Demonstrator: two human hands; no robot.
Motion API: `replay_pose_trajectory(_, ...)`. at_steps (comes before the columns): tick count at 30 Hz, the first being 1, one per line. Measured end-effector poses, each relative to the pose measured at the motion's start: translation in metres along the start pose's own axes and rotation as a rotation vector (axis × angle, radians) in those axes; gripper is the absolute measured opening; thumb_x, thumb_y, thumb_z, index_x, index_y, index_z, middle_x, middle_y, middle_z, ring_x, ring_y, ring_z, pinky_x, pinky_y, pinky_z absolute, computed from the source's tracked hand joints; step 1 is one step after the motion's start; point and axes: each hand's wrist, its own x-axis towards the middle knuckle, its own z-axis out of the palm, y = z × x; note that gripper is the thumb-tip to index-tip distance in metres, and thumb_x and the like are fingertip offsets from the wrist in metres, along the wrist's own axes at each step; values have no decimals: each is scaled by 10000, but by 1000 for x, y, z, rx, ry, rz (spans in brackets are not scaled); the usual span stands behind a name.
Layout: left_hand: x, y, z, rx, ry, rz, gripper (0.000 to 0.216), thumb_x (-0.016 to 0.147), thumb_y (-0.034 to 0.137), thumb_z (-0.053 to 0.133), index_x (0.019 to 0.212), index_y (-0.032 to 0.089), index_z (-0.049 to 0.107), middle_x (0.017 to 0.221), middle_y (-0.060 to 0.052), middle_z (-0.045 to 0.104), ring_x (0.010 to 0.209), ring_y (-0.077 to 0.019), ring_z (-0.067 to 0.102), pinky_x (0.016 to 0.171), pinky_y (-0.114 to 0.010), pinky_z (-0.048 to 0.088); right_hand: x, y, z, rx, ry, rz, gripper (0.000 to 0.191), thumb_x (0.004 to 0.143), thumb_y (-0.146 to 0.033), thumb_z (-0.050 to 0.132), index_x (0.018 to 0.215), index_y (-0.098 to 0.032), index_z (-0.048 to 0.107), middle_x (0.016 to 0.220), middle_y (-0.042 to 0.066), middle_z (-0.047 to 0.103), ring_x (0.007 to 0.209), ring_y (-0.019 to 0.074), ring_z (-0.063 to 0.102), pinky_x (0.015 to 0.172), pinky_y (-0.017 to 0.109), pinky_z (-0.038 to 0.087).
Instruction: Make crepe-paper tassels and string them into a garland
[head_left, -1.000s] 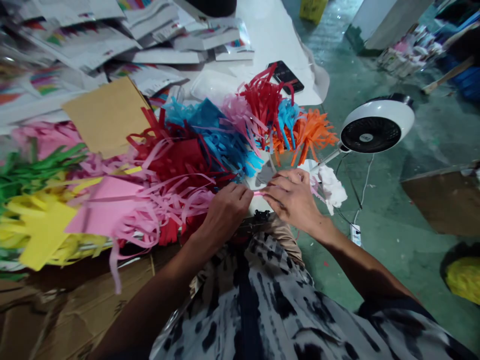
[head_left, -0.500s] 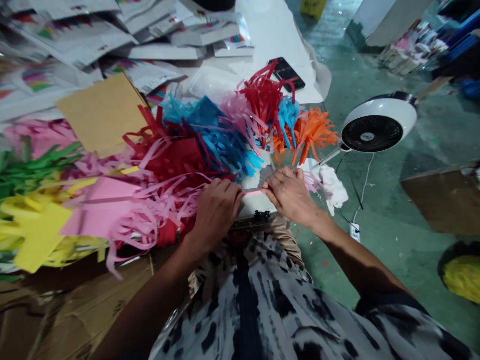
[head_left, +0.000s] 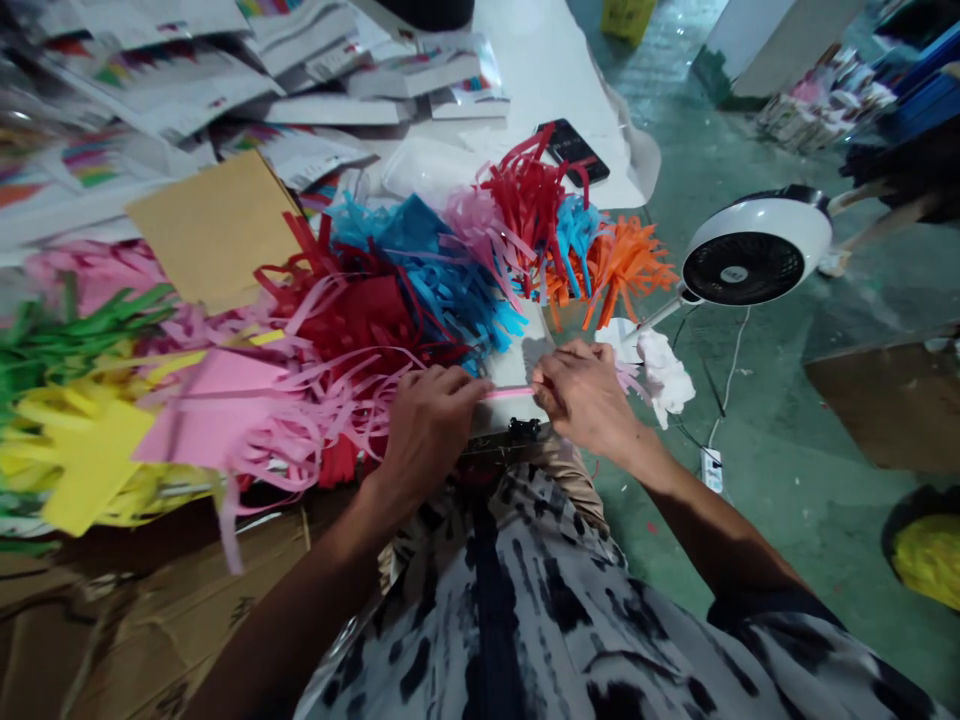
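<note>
A narrow pink paper strip (head_left: 510, 393) stretches between my two hands, just above the table's front edge. My left hand (head_left: 435, 405) has its fingers closed on the strip's left end. On the right end, my right hand (head_left: 577, 385) pinches it between thumb and fingers. Beside my left hand lie pink fringed paper (head_left: 352, 400) and a dark red fringed bunch (head_left: 367, 310). Blue fringed paper (head_left: 442, 260) spreads just beyond the hands. A small black clip-like piece (head_left: 523, 429) sits at the table edge below the strip.
White packages (head_left: 165, 90) are heaped at the back left, near a tan paper stack (head_left: 217, 230). Orange fringe (head_left: 634, 260) and a phone (head_left: 574, 150) lie further back. A white fan (head_left: 757, 245) stands right of the table. Cardboard (head_left: 172, 600) is at lower left.
My hands have moved slightly apart, so more of the pink strip shows between them. At the far right, a person's limb has shifted behind the fan.
</note>
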Motion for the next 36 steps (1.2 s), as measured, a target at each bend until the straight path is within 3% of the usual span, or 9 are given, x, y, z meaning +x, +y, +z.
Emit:
replay_pose_trajectory(3, -15, 6, 5, 81, 28, 128, 283, 990, 213, 623, 1252, 266, 716, 1055, -56, 760, 942, -256, 638, 867, -442, 398, -14, -8, -2, -66, 14, -8, 90, 966, -204, 573, 934, -191, 656, 916, 82, 735, 1036, 290, 555, 857, 434, 267)
replay_pose_trajectory(6, -23, 10, 8, 120, 76, 204, 330, 1010, 174, 574, 1322, 216, 673, 1145, -76, 767, 1051, -265, 649, 1023, -498, 386, -25, -19, 2, -156, 117, -108, 150, 976, -190, 569, 1057, -190, 695, 1061, 93, 757, 1140, 308, 550, 916, 475, 268)
replay_pose_trajectory(11, -31, 17, 6, 60, 132, 287, 286, 1006, 188, 561, 1260, 195, 692, 1148, -61, 780, 1085, -257, 674, 1204, -570, 298, -47, -37, 21, -131, 322, -264, 188, 982, -215, 627, 1137, -179, 726, 1067, 52, 790, 1102, 258, 615, 958, 471, 305)
replay_pose_trajectory(14, -43, 21, 9, 31, 198, 321, 261, 985, 169, 594, 1225, 178, 699, 1098, -53, 793, 1015, -224, 699, 1183, -526, 364, -63, -43, 31, -120, 371, -247, 172, 986, -241, 687, 1142, -194, 741, 1054, 38, 797, 1071, 226, 657, 972, 452, 327)
replay_pose_trajectory(20, -55, 26, 14, 28, 295, 323, 202, 972, 110, 606, 1127, 152, 728, 1026, -57, 813, 910, -205, 733, 956, -393, 504, -69, -45, 35, -109, 442, -238, 75, 987, -189, 698, 1022, -228, 752, 963, -8, 799, 1010, 185, 689, 935, 423, 328)
replay_pose_trajectory(24, -43, 32, -5, -194, 215, 141, 190, 988, 197, 611, 1091, 182, 769, 1015, -68, 823, 905, -221, 758, 910, -377, 513, -57, -41, 14, -165, 472, -302, 111, 973, -183, 696, 1040, -256, 745, 986, -1, 796, 1045, 211, 682, 926, 438, 319)
replay_pose_trajectory(29, -24, 21, -37, -980, -51, -297, 299, 973, 448, 653, 1062, 225, 832, 914, -48, 824, 780, -220, 740, 657, -295, 492, -45, -35, -19, -81, 409, -309, 279, 994, -212, 657, 1160, -424, 728, 1083, -43, 793, 1078, 245, 683, 1011, 516, 293)
replay_pose_trajectory(33, -14, 7, -50, -1376, -289, -430, 342, 868, 507, 768, 905, 174, 841, 773, -53, 769, 622, -157, 639, 536, -248, 396, -35, -36, -31, 16, 361, -224, 250, 989, -277, 673, 1108, -483, 748, 1023, -55, 794, 1047, 262, 681, 1055, 576, 273)
replay_pose_trajectory(36, -8, 7, -56, -1475, -263, -486, 309, 797, 475, 839, 867, 174, 832, 777, -51, 758, 652, -145, 637, 582, -240, 437, -26, -38, -33, 11, 375, -205, 219, 978, -309, 690, 1108, -474, 754, 1010, -42, 794, 1060, 277, 673, 1078, 606, 258)
